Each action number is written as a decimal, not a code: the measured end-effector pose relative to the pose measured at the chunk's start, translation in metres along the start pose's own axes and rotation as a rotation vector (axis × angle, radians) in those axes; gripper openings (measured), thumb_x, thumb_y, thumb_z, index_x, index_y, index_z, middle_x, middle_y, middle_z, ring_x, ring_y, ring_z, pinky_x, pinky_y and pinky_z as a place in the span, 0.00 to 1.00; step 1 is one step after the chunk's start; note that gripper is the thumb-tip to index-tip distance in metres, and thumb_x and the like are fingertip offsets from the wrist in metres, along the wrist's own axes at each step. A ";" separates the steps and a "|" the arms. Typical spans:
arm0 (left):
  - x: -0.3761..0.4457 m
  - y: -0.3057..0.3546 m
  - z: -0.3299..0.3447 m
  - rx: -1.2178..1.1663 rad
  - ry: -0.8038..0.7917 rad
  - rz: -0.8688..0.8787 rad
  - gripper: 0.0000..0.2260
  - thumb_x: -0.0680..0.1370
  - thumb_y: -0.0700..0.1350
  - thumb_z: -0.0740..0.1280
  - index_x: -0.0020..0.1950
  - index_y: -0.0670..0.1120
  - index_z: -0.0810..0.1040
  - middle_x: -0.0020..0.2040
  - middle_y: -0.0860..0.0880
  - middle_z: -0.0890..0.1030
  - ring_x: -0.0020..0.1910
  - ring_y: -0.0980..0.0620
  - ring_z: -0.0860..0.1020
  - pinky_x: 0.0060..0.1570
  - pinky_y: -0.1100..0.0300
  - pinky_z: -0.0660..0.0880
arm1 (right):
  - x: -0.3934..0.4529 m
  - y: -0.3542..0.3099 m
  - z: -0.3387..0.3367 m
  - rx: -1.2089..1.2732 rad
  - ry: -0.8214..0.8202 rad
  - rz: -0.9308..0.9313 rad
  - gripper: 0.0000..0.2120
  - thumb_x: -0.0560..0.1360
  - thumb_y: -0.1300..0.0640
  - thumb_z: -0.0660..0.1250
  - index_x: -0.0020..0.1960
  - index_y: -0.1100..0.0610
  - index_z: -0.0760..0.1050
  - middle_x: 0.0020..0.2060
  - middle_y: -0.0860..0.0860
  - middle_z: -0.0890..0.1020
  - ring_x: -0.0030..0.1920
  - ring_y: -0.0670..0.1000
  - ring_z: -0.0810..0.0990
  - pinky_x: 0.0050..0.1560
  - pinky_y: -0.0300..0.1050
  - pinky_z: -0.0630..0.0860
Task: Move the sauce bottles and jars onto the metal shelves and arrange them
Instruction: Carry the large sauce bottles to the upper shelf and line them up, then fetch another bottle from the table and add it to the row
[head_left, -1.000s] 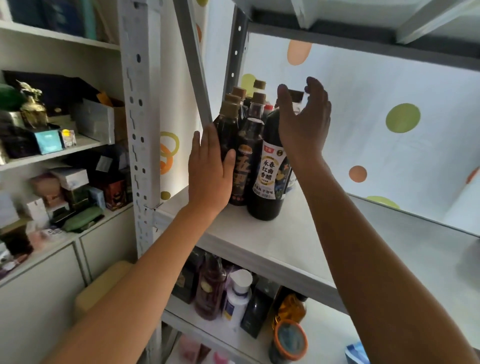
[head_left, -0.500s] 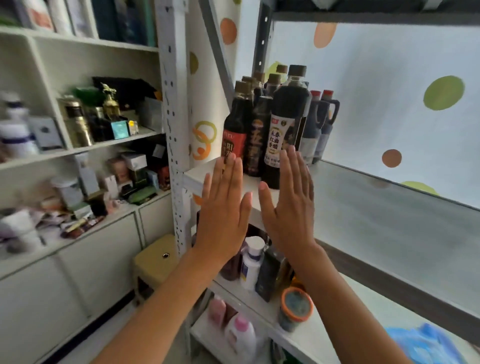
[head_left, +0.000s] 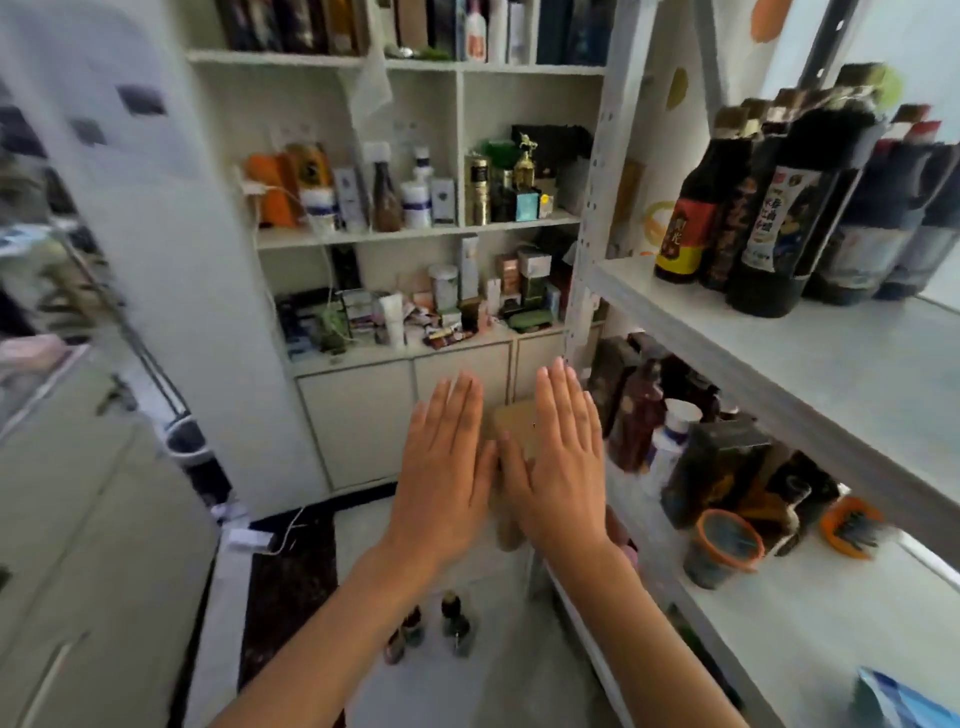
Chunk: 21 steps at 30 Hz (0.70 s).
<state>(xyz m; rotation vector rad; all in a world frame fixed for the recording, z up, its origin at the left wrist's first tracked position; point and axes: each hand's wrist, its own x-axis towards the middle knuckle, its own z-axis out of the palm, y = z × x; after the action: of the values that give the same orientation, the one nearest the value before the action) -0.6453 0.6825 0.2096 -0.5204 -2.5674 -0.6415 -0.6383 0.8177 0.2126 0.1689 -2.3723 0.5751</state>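
Note:
Several dark sauce bottles (head_left: 789, 208) stand clustered at the left end of the upper metal shelf (head_left: 810, 358) on the right. More bottles and orange-rimmed jars (head_left: 722, 545) sit on the shelf below. A few small bottles (head_left: 452, 618) stand on the floor under my arms. My left hand (head_left: 441, 478) and my right hand (head_left: 561, 467) hover side by side in mid-air, fingers straight, thumbs nearly touching, holding nothing, left of and below the shelf's bottles.
A tan stool (head_left: 514, 426) sits behind my hands. A white wall cabinet (head_left: 405, 234) crowded with boxes and cosmetics fills the back. A white appliance (head_left: 156, 260) stands at the left. A blue bag (head_left: 904, 701) lies at the lower right.
Both hands left the shelf's bottles and dropped down and left, flat and empty. The view swung left and down, so the shelf now lies at the right.

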 end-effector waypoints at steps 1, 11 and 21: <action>-0.019 -0.014 -0.007 0.021 0.000 -0.044 0.26 0.83 0.55 0.45 0.78 0.49 0.41 0.79 0.52 0.43 0.77 0.57 0.38 0.77 0.49 0.46 | -0.009 -0.016 0.008 0.034 -0.031 -0.027 0.30 0.82 0.47 0.53 0.79 0.59 0.53 0.79 0.53 0.51 0.79 0.48 0.44 0.79 0.50 0.46; -0.202 -0.137 -0.127 0.377 0.021 -0.312 0.26 0.83 0.53 0.46 0.80 0.47 0.47 0.80 0.48 0.48 0.78 0.52 0.43 0.75 0.50 0.45 | -0.088 -0.186 0.078 0.277 -0.274 -0.330 0.33 0.80 0.50 0.61 0.80 0.59 0.53 0.79 0.53 0.55 0.80 0.50 0.50 0.79 0.50 0.50; -0.443 -0.219 -0.297 0.495 0.230 -0.768 0.26 0.83 0.52 0.49 0.79 0.48 0.46 0.80 0.48 0.48 0.78 0.52 0.42 0.74 0.49 0.46 | -0.230 -0.471 0.111 0.563 -0.510 -0.675 0.32 0.78 0.50 0.59 0.79 0.59 0.56 0.77 0.55 0.61 0.78 0.51 0.55 0.77 0.54 0.57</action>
<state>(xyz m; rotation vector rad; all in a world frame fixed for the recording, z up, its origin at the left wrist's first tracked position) -0.2799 0.2403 0.1490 0.6893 -2.5151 -0.2383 -0.4030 0.3399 0.1581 1.4450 -2.3236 0.9099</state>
